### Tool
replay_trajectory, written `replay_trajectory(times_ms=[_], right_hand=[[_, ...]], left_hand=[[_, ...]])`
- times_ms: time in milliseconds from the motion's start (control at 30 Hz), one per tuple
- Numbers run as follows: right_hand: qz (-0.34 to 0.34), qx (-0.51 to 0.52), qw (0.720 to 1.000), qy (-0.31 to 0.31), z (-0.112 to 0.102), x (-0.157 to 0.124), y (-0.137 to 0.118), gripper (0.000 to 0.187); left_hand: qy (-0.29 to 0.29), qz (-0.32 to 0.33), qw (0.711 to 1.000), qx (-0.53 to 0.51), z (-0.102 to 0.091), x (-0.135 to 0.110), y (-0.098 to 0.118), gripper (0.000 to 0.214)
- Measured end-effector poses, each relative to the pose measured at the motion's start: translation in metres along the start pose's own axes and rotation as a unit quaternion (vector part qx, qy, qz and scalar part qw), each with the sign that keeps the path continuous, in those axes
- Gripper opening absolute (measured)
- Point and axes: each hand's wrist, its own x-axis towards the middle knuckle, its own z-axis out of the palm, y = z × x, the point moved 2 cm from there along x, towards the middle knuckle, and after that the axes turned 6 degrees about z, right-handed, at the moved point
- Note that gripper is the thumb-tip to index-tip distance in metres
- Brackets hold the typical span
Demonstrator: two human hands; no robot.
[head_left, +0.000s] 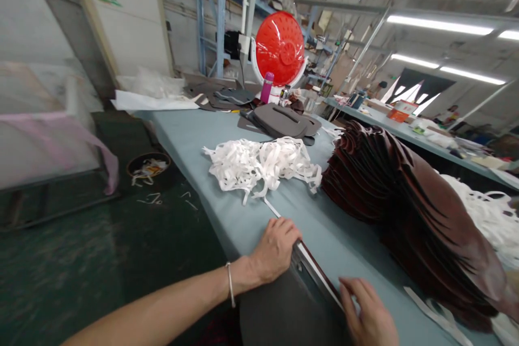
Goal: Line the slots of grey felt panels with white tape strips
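Workshop table [203, 146], pale blue top. Left hand [275, 248] curled over the far end of a dark piece [284, 308] with a white strip [320, 275] along its edge; right hand [367, 313] rests fingers flat on the near end. Beyond: tangled white strips [259, 165]; right, stacked brown pieces [405, 200].

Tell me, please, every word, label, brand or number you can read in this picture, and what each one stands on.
No text here can be read.
Green mark on the white wall panel: too blurred to read.
Orange box on the far table: any print is too small to read.
Pink bottle by the red fan: no legible label.
Dark piece under the left hand and right hand: no print visible.
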Motion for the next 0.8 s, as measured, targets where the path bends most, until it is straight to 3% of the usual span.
replay_trajectory(times_ms=[100,167,300,433,600,700,767,800], right_hand=[[0.077,0.075,0.993,-0.057,0.040,0.064,-0.066,0.030],[0.092,0.082,0.991,-0.053,0.065,0.097,-0.098,0.028],[0.106,0.089,0.989,-0.048,0.093,0.124,-0.126,0.011],[0.118,0.129,0.983,-0.061,0.065,0.085,-0.117,0.012],[0.213,0.189,0.954,-0.097,0.006,-0.015,-0.073,0.019],[0.252,0.188,0.944,-0.096,-0.009,-0.059,-0.057,0.022],[0.252,0.195,0.944,-0.089,-0.011,-0.072,-0.058,0.021],[0.246,0.201,0.945,-0.083,-0.011,-0.074,-0.061,0.021]], left_hand=[[0.074,-0.043,0.996,-0.009,-0.014,0.000,-0.022,0.034],[0.091,-0.035,0.995,0.002,-0.020,-0.001,-0.037,0.042],[0.027,0.030,0.998,0.053,-0.019,0.000,-0.062,0.048],[-0.024,0.033,0.995,0.092,-0.019,0.003,-0.083,0.036],[0.011,-0.025,0.995,0.094,-0.027,0.012,-0.095,0.032],[0.038,-0.047,0.995,0.081,-0.029,0.017,-0.061,0.032],[0.014,0.002,1.000,0.028,-0.025,0.019,-0.014,0.026],[-0.032,0.057,0.998,-0.017,-0.020,0.018,0.012,0.024]])
